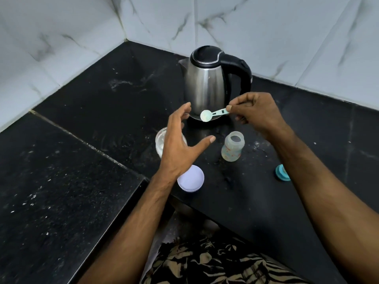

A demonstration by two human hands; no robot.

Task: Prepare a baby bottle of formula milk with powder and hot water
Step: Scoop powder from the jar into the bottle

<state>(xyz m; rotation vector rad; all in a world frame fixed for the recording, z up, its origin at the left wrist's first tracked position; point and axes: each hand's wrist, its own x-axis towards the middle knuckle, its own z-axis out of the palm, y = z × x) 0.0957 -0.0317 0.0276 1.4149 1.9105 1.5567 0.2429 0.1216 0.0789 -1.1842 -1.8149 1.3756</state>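
Observation:
My right hand pinches the handle of a pale green measuring scoop, its bowl heaped with white powder, held in the air in front of the kettle. My left hand hovers open, fingers spread, above a clear jar of white powder and hides most of it. The uncapped baby bottle stands upright on the black counter, below and right of the scoop. A steel electric kettle with black lid and handle stands behind.
A white round lid lies near the counter's front edge. The teal bottle cap lies at the right, partly behind my right forearm. Marble-tiled walls meet in a corner behind the black counter.

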